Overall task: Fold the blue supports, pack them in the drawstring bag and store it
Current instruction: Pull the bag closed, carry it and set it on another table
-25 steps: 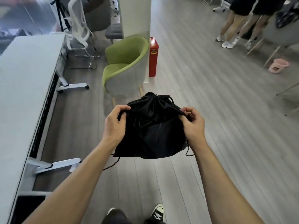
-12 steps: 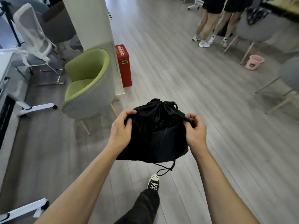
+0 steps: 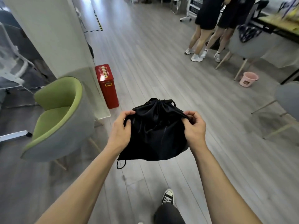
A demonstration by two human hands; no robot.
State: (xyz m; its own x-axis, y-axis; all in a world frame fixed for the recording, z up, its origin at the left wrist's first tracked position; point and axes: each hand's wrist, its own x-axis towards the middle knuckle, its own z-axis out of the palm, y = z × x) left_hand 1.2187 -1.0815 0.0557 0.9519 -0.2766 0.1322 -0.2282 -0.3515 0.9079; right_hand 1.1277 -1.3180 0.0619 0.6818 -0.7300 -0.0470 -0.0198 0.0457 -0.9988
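A black drawstring bag [image 3: 156,133] hangs in front of me above the floor, its mouth gathered shut at the far end. My left hand [image 3: 120,129] pinches its left side and my right hand [image 3: 195,126] pinches its right side. A loop of black cord [image 3: 121,164] dangles below the bag's left corner. The blue supports are not visible; whether they are inside the bag I cannot tell.
A green chair [image 3: 56,117] stands at the left beside a white pillar [image 3: 53,38] and a red metal box [image 3: 107,85]. Two people's legs [image 3: 205,39] stand at the back right near grey chairs [image 3: 247,46] and a pink bucket [image 3: 248,78]. Grey plank floor [image 3: 161,70] lies ahead.
The view has swung rightward and forward: the desk has left the frame, the chair and red box have shifted left. I have taken a step. Both hands keep the same hold on the bag.
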